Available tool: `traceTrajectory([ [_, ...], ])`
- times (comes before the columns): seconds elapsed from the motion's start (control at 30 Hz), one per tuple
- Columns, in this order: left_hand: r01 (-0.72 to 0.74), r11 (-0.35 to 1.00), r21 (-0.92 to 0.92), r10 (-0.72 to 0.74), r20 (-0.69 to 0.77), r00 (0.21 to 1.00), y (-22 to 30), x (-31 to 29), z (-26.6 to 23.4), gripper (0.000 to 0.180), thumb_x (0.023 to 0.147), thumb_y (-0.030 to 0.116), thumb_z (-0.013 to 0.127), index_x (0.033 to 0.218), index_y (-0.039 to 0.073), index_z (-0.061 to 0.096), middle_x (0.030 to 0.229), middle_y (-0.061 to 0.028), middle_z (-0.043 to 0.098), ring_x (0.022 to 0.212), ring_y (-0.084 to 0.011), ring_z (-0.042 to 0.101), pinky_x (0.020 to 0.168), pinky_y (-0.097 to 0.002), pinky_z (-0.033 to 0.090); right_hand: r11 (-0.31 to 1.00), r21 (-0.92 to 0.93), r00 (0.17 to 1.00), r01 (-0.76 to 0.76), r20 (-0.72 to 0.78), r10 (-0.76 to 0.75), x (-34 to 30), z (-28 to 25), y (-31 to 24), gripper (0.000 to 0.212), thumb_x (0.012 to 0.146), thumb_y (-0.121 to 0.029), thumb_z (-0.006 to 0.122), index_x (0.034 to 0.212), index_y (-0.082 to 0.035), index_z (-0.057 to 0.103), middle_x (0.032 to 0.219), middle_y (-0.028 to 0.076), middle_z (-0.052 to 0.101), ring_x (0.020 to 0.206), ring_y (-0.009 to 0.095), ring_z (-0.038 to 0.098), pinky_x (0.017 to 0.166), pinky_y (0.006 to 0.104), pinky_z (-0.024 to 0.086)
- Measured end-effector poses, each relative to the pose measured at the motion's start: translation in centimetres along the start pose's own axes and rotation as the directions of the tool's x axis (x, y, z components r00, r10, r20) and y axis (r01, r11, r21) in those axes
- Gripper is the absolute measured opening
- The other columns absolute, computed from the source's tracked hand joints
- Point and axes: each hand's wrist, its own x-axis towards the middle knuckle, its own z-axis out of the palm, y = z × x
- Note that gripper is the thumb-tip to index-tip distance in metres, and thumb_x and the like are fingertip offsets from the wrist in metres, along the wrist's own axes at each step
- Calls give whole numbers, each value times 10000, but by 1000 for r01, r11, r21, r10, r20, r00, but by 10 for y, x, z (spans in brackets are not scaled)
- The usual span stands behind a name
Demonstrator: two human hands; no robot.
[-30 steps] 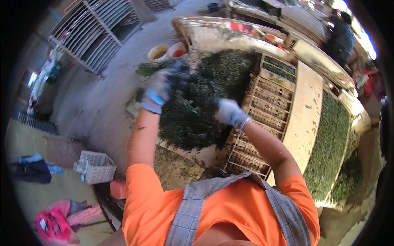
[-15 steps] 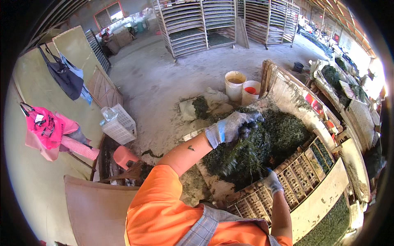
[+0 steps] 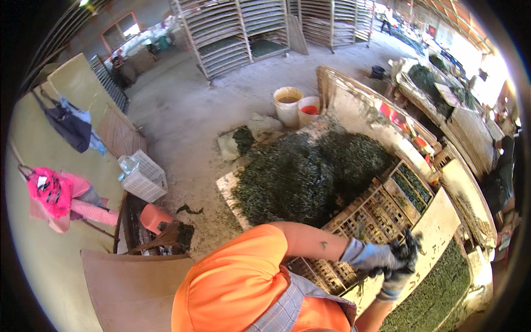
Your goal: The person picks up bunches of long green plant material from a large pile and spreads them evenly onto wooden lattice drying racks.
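Note:
My gloved left hand [image 3: 377, 258] and right hand [image 3: 397, 280] meet over the pale board [image 3: 438, 229]. Their fingers are closed together around a small bunch of dark green, seaweed-like strands [image 3: 410, 248]. Dark fingertips and strands blend, so the exact grip is hard to make out. Beside them lies a slotted wooden frame [image 3: 369, 213] with rows of openings; some compartments at its far end [image 3: 414, 185] are full of green. Beyond it spreads a large heap of the same wet strands [image 3: 287, 174]. My left forearm crosses over part of the frame.
Two white buckets [image 3: 288, 110] stand past the heap. A bed of finer green material [image 3: 434, 293] lies right of the board. At left are a white plastic crate [image 3: 146, 180], a pink stool [image 3: 154, 217] and a broom [image 3: 160, 238]. Tall tray racks [image 3: 221, 41] stand behind.
My left hand has swung right and down from above the heap to the board. My right hand has also moved right, and both hands now come together. The view has shifted somewhat.

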Motion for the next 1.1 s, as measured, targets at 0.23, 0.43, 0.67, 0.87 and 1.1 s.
traceTrajectory([
  [0.23, 664, 747, 28, -655, 196, 729, -89, 45, 14, 363, 894, 450, 635, 922, 89, 626, 639, -20, 590, 489, -95, 514, 423, -276, 440, 900, 21, 831, -435, -375, 410, -17, -95, -72, 437, 974, -266, 507, 1339, -26, 510, 752, -17, 550, 705, 147, 571, 715, 332, 516],
  [0.43, 711, 615, 340, -776, 102, 623, 6, 84, -123, 412, 839, 113, 682, 1236, 45, 597, 967, -74, 683, 695, -138, 616, 673, -257, 560, 911, 297, 943, -287, -82, 324, 68, -106, -41, 256, 958, -178, 549, 1182, -65, 602, 1065, 85, 665, 922, 236, 652, 840, 382, 545],
  [0.67, 704, 344, 621, -634, -400, 662, 15, 89, -322, 396, 952, 139, 508, 1328, 17, 478, 992, -161, 680, 631, -152, 581, 542, -278, 460, 853, -58, 823, -518, -308, 478, 185, -38, 100, 221, 942, -111, 579, 1146, -58, 645, 1140, 67, 678, 984, 206, 647, 939, 355, 512],
  [0.87, 504, -14, 864, 439, -447, 779, -107, 65, -247, 507, 949, 257, 529, 1396, 46, 418, 1411, -184, 467, 1300, -308, 451, 1100, -405, 335, 324, -936, 980, 139, 84, -179, 164, -43, 98, 274, 830, -196, 676, 1091, -114, 686, 1095, 111, 691, 1007, 255, 660, 840, 326, 517],
  [1.1, 610, -122, 783, 180, -587, 789, -93, 56, -236, 634, 894, 328, 550, 1468, 142, 356, 1502, -119, 355, 1406, -261, 283, 1162, -465, 197, 176, -956, 908, -234, -280, -311, 147, -67, 43, 182, 861, -167, 572, 966, -71, 686, 889, 160, 695, 828, 275, 678, 707, 376, 530],
])
